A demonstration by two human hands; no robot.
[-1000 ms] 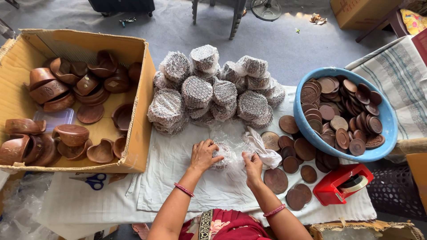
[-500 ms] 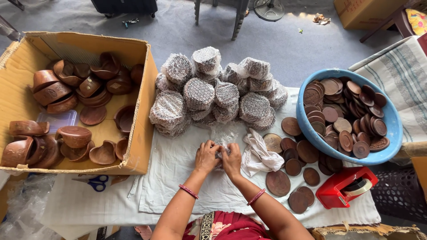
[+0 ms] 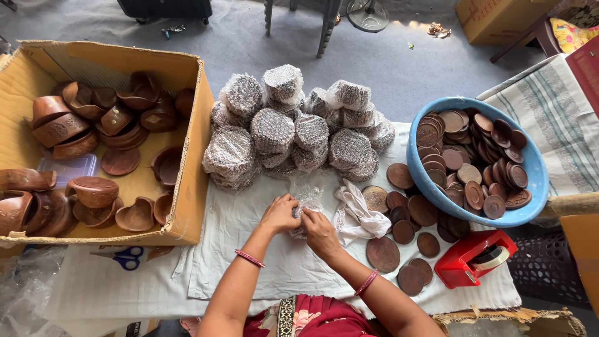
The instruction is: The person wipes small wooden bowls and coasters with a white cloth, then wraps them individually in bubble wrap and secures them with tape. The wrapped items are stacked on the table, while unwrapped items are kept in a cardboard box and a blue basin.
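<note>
My left hand (image 3: 280,214) and my right hand (image 3: 319,230) meet over a small bundle in clear bubble wrap (image 3: 307,201) on the white cloth (image 3: 249,249). Both hands grip the wrap; what is inside is hidden. Just beyond lies a pile of wrapped round bundles (image 3: 293,128). To the right of my right hand lie a crumpled white cloth rag (image 3: 359,215) and loose brown clay discs (image 3: 405,228).
A cardboard box (image 3: 193,156) of brown clay lamps stands at the left. A blue bowl (image 3: 417,168) of clay discs sits at the right, a red tape dispenser (image 3: 474,257) below it. Blue-handled scissors (image 3: 125,256) lie near the box's front.
My hands came together from apart: the right hand left the white rag and moved left, and both now hold the bubble wrap bundle in front of me.
</note>
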